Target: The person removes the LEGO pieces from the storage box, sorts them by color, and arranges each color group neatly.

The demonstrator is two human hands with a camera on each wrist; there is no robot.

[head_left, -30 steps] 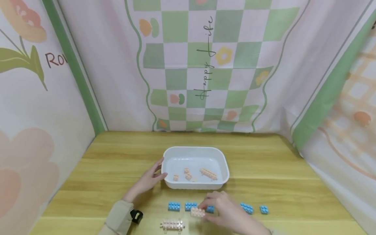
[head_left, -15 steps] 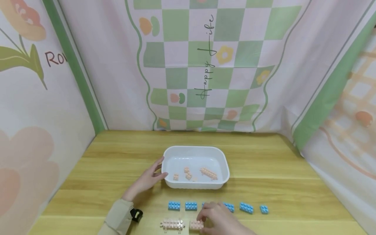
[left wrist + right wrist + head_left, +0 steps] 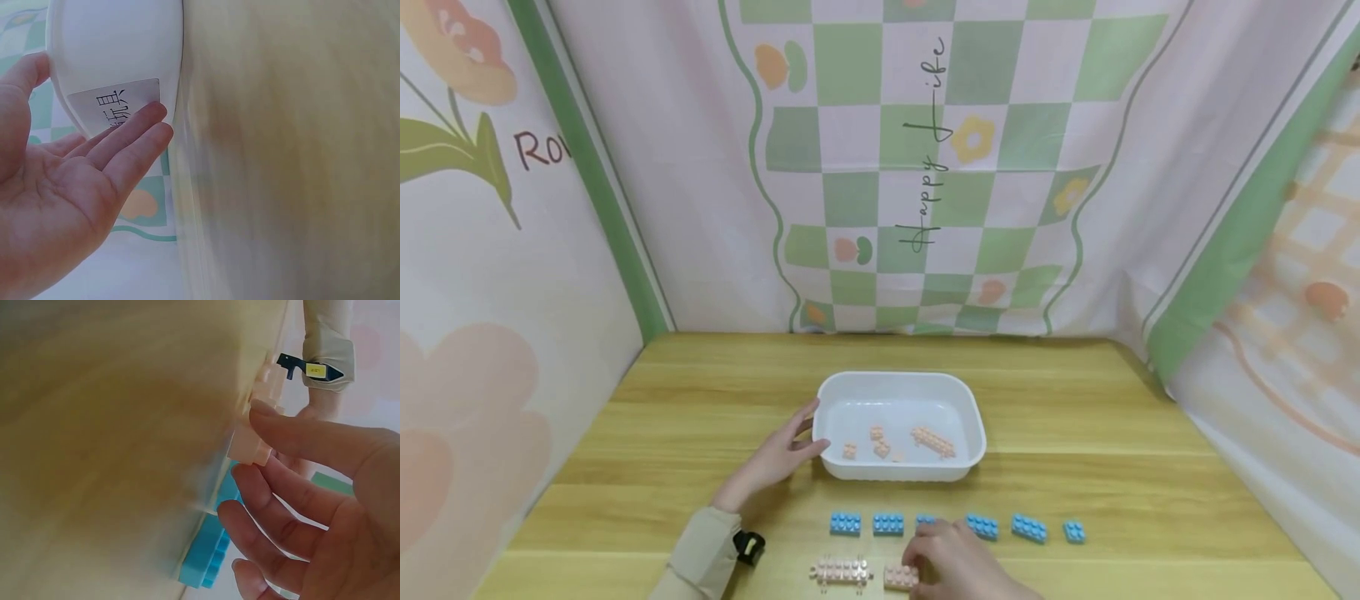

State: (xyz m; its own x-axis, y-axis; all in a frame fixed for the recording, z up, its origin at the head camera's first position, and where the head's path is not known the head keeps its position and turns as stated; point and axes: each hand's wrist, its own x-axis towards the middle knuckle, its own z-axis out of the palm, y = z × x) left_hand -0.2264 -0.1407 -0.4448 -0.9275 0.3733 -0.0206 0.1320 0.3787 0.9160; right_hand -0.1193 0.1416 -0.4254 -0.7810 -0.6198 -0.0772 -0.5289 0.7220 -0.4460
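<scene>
Right hand (image 3: 961, 563): thumb and index pinch the pink brick (image 3: 899, 577), near its right end. The brick is at the near side of the bench (image 3: 1090, 475); I can't tell if its underside is touching down. Looks like hard plastic: I'd expect light, stiff, a bit slick, not fragile. Best hold is across the long sides, below the studs. Other right fingers curve loosely behind; I see the palm turned inward, hand low.

Just left of the brick, apart, lies a pink studded strip (image 3: 841, 572). Just far of it, a row of blue bricks (image 3: 888, 524), one partly hidden by the hand.

Farther out, left hand (image 3: 784, 457) rests at the white tray's (image 3: 898, 473) left end, fingers fairly straight, thumb by the rim, clasping nothing. Small pink pieces (image 3: 881, 447) sit inside it.
</scene>
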